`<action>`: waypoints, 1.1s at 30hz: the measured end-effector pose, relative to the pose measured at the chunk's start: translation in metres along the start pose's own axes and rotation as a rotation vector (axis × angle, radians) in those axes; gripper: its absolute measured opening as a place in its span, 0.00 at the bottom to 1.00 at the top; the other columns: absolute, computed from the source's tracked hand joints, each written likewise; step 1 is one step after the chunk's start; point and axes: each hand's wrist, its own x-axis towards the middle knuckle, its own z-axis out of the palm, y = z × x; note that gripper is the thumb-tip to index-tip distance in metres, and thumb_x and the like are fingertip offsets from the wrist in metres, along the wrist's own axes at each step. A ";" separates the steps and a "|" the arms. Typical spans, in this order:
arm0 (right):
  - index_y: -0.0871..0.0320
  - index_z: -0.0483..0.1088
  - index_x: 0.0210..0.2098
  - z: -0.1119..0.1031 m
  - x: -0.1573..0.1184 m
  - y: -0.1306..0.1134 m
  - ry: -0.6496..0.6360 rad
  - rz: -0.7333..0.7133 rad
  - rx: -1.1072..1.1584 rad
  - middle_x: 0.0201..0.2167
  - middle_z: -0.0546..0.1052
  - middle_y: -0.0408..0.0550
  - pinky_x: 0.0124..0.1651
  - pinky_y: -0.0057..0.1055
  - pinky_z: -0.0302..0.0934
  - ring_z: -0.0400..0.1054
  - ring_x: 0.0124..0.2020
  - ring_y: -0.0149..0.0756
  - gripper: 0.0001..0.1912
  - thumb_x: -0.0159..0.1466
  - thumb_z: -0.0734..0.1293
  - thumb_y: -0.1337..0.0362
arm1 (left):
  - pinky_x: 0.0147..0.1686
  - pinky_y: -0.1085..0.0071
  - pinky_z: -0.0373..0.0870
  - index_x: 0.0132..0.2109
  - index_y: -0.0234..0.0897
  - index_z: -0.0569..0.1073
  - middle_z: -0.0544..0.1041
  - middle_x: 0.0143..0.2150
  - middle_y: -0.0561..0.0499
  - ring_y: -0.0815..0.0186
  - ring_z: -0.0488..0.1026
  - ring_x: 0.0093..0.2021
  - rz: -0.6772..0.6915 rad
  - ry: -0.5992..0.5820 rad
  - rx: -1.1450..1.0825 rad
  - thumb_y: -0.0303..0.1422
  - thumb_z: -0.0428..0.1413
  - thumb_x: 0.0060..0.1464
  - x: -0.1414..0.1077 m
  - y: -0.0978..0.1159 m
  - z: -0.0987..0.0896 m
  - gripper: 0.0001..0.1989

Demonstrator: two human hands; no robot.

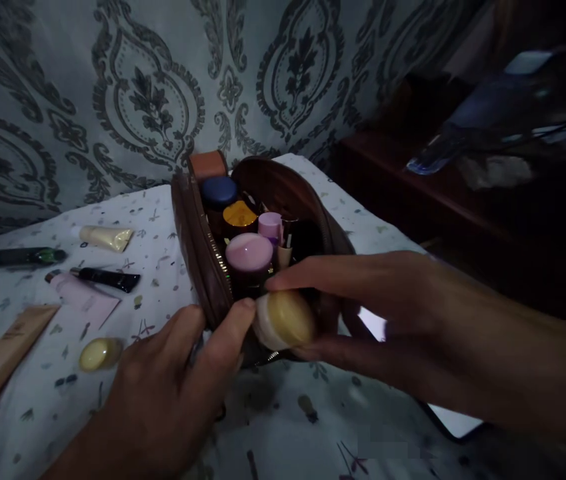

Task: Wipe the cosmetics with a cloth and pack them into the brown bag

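Observation:
A brown zippered cosmetic bag (195, 257) stands unzipped on the printed cloth. My right hand (387, 313) grips a small jar with a yellow-gold lid (290, 320) over the bag's near end, thumb and fingers on either side of it. My left hand (177, 373) pinches the bag's near left edge, its thumb tip close to the jar. Inside the bag are a jar with a pink lid (249, 252), a jar with an amber lid (240, 215), a blue round lid (219, 190) and a small pink cylinder (270, 225).
On the left lie a cream tube (105, 237), a dark green bottle (25, 257), a black tube (107, 278), a pink tube (85, 297), a long tan packet (7, 357) and a small yellow-topped jar (95, 355). A phone (455, 421) lies partly under my right forearm.

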 end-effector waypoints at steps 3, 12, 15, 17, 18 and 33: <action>0.50 0.73 0.36 -0.006 0.017 -0.005 -0.241 -0.085 -0.056 0.29 0.75 0.38 0.26 0.26 0.62 0.67 0.25 0.27 0.04 0.62 0.70 0.66 | 0.24 0.72 0.69 0.68 0.47 0.54 0.71 0.37 0.48 0.63 0.73 0.31 -0.020 0.019 0.019 0.31 0.44 0.64 -0.001 0.003 0.001 0.26; 0.54 0.73 0.29 -0.006 0.043 -0.005 -0.396 -0.232 -0.041 0.24 0.71 0.35 0.30 0.24 0.57 0.63 0.24 0.25 0.05 0.57 0.72 0.70 | 0.24 0.73 0.70 0.60 0.41 0.61 0.72 0.35 0.49 0.64 0.75 0.31 0.012 0.122 -0.005 0.29 0.44 0.65 0.007 0.006 -0.001 0.17; 0.55 0.73 0.28 0.001 0.050 -0.002 -0.436 -0.219 -0.061 0.23 0.71 0.35 0.27 0.25 0.54 0.61 0.22 0.24 0.07 0.53 0.74 0.70 | 0.23 0.74 0.69 0.60 0.42 0.61 0.72 0.34 0.51 0.66 0.74 0.29 0.002 0.117 0.013 0.30 0.44 0.66 0.008 0.006 -0.002 0.17; 0.56 0.74 0.26 0.006 0.053 0.000 -0.438 -0.209 -0.125 0.23 0.70 0.36 0.25 0.25 0.52 0.60 0.21 0.24 0.08 0.51 0.76 0.69 | 0.23 0.74 0.68 0.60 0.44 0.61 0.71 0.34 0.52 0.66 0.74 0.29 -0.006 0.111 0.029 0.31 0.43 0.66 0.008 0.006 -0.003 0.17; 0.56 0.74 0.25 0.008 0.055 0.000 -0.431 -0.208 -0.160 0.24 0.71 0.37 0.25 0.25 0.51 0.60 0.21 0.24 0.08 0.49 0.77 0.69 | 0.23 0.75 0.68 0.60 0.44 0.61 0.71 0.34 0.52 0.67 0.74 0.29 -0.011 0.107 0.036 0.31 0.42 0.66 0.008 0.007 -0.004 0.16; 0.65 0.79 0.36 0.006 0.084 -0.030 -0.846 -0.153 -0.556 0.37 0.79 0.50 0.35 0.29 0.59 0.70 0.36 0.37 0.08 0.56 0.73 0.70 | 0.22 0.74 0.65 0.58 0.42 0.58 0.70 0.33 0.54 0.67 0.74 0.27 0.002 -0.023 0.149 0.30 0.37 0.68 0.015 0.011 -0.016 0.15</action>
